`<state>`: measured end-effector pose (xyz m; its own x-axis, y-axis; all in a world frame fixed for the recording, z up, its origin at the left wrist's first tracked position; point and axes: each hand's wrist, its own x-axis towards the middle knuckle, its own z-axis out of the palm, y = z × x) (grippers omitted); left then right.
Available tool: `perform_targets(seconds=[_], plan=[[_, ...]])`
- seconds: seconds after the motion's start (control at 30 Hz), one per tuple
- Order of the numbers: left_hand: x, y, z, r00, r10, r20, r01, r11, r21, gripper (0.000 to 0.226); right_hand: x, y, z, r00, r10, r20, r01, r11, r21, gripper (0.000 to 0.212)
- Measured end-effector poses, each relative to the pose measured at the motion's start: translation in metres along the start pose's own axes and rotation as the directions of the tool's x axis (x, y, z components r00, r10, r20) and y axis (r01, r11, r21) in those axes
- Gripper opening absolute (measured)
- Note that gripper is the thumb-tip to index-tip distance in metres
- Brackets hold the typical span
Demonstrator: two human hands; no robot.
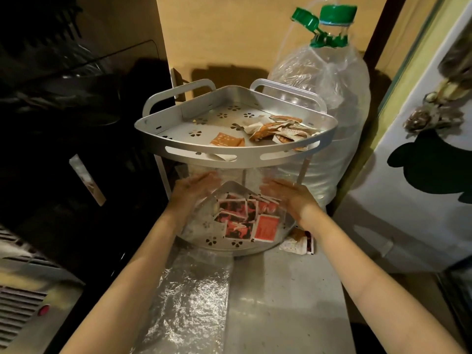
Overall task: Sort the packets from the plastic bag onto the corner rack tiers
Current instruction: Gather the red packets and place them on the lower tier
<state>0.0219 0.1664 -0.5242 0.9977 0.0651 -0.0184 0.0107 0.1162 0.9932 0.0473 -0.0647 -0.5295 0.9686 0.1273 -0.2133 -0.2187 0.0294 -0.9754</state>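
Far left: dark appliance with a slatted vent grille (15,305) and a small red button (43,309), mostly in shadow.

Left hand (194,190) reaches in under the upper tier, fingers straight and spread, palm facing inward; seen through a clear film, likely the plastic bag (204,213), thin and glossy, blurred. Cannot tell whether the fingers pinch it.

Centre: corner rack (237,154), matte silver metal, quarter-round trays with slotted rims and flower-shaped punched holes. Upper tier (178,129) carries one orange packet (227,140) lying flat and alone, then a loose heap of crumpled orange-and-white packets (283,130) toward the right rim. Lower tier (212,240) holds overlapping square red-and-black packets (245,218), flat, glossy.

Bench (281,290) is dull steel; a crinkled foil sheet (184,297) covers its left strip.

Right hand (291,195) mirrors the left, fingers extended and together, held apart from the left hand, above the red packets.

Just right of the rack base, a few packets (298,242) lie on the bench.

Behind right: large clear water jug (332,98) wrapped in plastic, green cap (337,12)
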Motion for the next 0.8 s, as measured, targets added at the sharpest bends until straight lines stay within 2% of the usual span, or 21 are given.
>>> perform_targets(seconds=[0.1,0.17,0.23,0.37,0.43,0.5,0.57,0.63,0.73,0.8], plan=[[0.002,0.007,-0.001,0.998,0.049,-0.038,-0.048,0.998,0.038,0.011,0.003,-0.007,0.003,0.999,-0.048,-0.014,0.049,0.996,0.071,0.021],[0.004,0.010,0.001,0.988,0.109,-0.108,-0.102,0.992,0.073,0.012,0.007,-0.011,0.006,0.996,-0.090,-0.003,0.089,0.982,0.169,0.020],[0.005,0.014,0.002,0.974,0.161,-0.160,-0.150,0.986,0.079,0.014,0.007,-0.017,0.009,0.992,-0.129,-0.004,0.128,0.977,0.168,0.021],[0.000,0.014,0.005,0.976,0.128,-0.173,-0.120,0.991,0.060,0.007,0.002,-0.023,0.011,0.989,-0.148,0.028,0.142,0.977,0.157,0.021],[0.000,0.011,0.005,0.980,0.077,-0.186,-0.082,0.996,-0.020,0.016,0.001,-0.020,0.011,0.991,-0.130,0.019,0.128,0.987,0.095,0.020],[-0.001,0.005,0.003,0.992,0.003,-0.128,-0.028,0.981,-0.194,0.035,0.000,-0.014,0.010,0.994,-0.108,-0.010,0.109,0.991,0.076,0.015],[-0.005,-0.005,-0.004,0.993,-0.034,-0.112,0.025,0.997,-0.079,0.045,0.000,-0.010,0.008,0.995,-0.098,-0.009,0.098,0.992,0.083,0.017],[-0.009,-0.018,-0.006,0.987,-0.069,-0.142,0.087,0.988,0.124,0.042,0.000,-0.007,0.006,0.996,-0.079,-0.030,0.081,0.994,0.079,0.021],[-0.021,-0.032,-0.007,0.986,-0.036,-0.161,0.062,0.985,0.160,0.019,0.002,-0.002,0.002,0.997,-0.051,-0.059,0.056,0.995,0.080,0.019],[-0.025,-0.036,-0.006,0.980,0.026,-0.196,0.010,0.984,0.177,0.017,0.002,0.001,0.000,0.997,-0.045,-0.056,0.049,0.996,0.075,0.019]])
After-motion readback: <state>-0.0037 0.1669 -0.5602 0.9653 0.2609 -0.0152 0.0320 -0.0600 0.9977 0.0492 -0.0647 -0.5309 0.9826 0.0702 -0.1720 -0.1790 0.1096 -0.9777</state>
